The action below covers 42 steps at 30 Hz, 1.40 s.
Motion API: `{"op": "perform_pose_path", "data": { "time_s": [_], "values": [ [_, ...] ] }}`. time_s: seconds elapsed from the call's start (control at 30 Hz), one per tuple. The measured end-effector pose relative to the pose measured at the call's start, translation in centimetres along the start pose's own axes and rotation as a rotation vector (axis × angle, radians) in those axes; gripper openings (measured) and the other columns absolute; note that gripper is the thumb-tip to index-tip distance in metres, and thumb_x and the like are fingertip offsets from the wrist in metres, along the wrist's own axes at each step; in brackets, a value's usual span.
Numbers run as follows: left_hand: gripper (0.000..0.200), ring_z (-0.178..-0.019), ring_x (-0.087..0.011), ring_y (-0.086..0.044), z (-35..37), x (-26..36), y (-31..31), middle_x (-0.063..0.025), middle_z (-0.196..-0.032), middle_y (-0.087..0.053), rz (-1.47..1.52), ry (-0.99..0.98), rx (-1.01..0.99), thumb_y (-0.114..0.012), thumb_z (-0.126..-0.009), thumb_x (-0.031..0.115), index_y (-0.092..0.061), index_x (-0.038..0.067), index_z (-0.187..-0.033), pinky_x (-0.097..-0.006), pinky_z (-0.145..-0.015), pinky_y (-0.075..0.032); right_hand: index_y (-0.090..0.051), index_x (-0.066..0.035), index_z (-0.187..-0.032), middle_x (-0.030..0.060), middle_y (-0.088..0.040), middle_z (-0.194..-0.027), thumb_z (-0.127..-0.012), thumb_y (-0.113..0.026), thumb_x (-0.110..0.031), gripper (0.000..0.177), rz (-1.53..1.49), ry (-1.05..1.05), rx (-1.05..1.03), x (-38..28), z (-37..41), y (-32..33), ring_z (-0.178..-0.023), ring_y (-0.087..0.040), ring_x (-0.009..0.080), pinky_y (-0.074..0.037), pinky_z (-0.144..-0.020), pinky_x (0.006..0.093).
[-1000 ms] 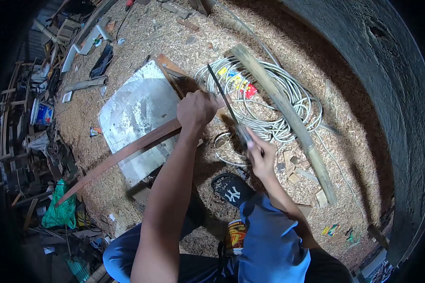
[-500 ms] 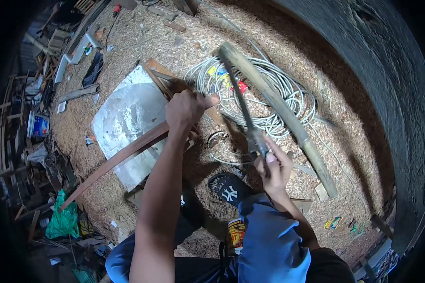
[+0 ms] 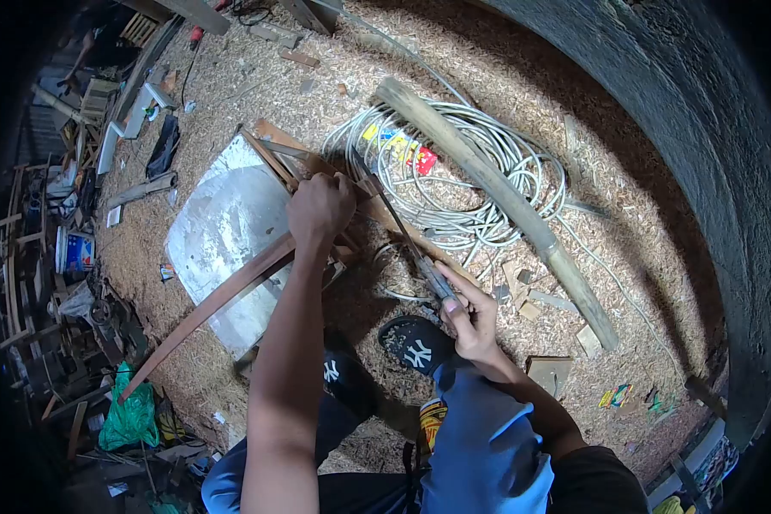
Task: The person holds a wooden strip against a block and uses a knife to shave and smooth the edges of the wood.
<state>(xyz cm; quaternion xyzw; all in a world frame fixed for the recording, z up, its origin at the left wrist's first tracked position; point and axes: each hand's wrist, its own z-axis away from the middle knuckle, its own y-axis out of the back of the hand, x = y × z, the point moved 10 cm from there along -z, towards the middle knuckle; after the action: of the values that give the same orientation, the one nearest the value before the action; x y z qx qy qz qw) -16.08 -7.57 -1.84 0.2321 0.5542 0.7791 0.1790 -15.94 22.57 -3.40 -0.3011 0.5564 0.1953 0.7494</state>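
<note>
The left hand (image 3: 321, 210) is closed firmly around the wooden strip (image 3: 218, 300) near its far right end. The strip slants across the pale panel (image 3: 231, 244), its near end reaching left to the green bag (image 3: 128, 415). The right hand (image 3: 474, 317) is wrapped around the handle of the long blade (image 3: 398, 224), which crosses the strip's far end just right of the left hand. Whether the edge is toothed, or bears on the wood, cannot be told.

Recommended practice:
1. Press the strip down against its support; a loose strip would likely chatter.
2. Set the left knuckles farther from the blade, as the margin looks small.
3. Align blade, right wrist and forearm; use light, even strokes.
4. Direct strokes away from the shoe (image 3: 415, 343) and the coiled cable (image 3: 535, 184).
</note>
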Motion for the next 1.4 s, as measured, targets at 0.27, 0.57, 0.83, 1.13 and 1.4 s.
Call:
{"op": "perform_pose_path", "data": {
  "time_s": [0.27,0.57,0.83,1.13,1.4],
  "values": [
    [0.047,-0.096,-0.0449,-0.068,-0.1,-0.2,-0.3,-0.0264,-0.099,-0.071,-0.005,0.015,-0.013,-0.051,-0.098,0.043,-0.076,0.003,-0.097,-0.0516,-0.088,-0.054,-0.052,0.001,-0.143,-0.0015,-0.058,-0.077,-0.096,-0.05,-0.004,0.047,-0.056,-0.091,-0.024,1.0,1.2,0.0,-0.063,-0.047,0.0041,-0.039,-0.06,0.0204],
    [0.049,-0.099,-0.0431,-0.069,0.0,-0.2,0.2,-0.0262,-0.101,-0.071,-0.017,0.021,0.005,-0.048,-0.096,0.043,-0.074,0.001,-0.1,-0.0499,-0.09,-0.054,-0.058,-0.004,-0.14,-0.005,-0.053,-0.068,-0.098,-0.053,-0.005,0.042,-0.019,-0.053,-0.005,1.3,-2.1,-0.1,-0.057,-0.042,0.0024,-0.035,-0.053,0.0204],
    [0.048,-0.096,-0.0447,-0.068,0.3,0.4,0.6,-0.0263,-0.098,-0.071,-0.002,-0.01,0.02,-0.049,-0.096,0.042,-0.075,0.002,-0.096,-0.0515,-0.089,-0.053,-0.06,-0.003,-0.138,-0.0016,-0.06,-0.074,-0.099,-0.055,-0.007,0.04,0.038,-0.128,0.012,0.9,1.2,0.8,-0.063,-0.048,0.0037,-0.041,-0.06,0.0209],
    [0.05,-0.097,-0.0447,-0.068,0.5,0.1,-0.4,-0.0266,-0.102,-0.071,-0.024,-0.014,-0.038,-0.048,-0.096,0.044,-0.075,0.003,-0.1,-0.0506,-0.091,-0.053,-0.062,-0.002,-0.136,-0.0014,-0.056,-0.068,-0.098,-0.057,-0.01,0.039,0.158,0.058,0.056,0.0,-2.0,-0.8,-0.06,-0.048,0.0048,-0.038,-0.057,0.023],
    [0.051,-0.098,-0.0442,-0.068,0.5,0.6,-0.5,-0.0285,-0.103,-0.07,-0.009,-0.04,-0.071,-0.049,-0.094,0.044,-0.075,0.0,-0.099,-0.0498,-0.091,-0.053,-0.059,-0.004,-0.139,-0.0015,-0.06,-0.074,-0.098,-0.058,-0.01,0.041,0.24,0.033,0.044,1.1,-2.4,-0.7,-0.063,-0.048,0.0046,-0.041,-0.061,0.022]
  ]
}}
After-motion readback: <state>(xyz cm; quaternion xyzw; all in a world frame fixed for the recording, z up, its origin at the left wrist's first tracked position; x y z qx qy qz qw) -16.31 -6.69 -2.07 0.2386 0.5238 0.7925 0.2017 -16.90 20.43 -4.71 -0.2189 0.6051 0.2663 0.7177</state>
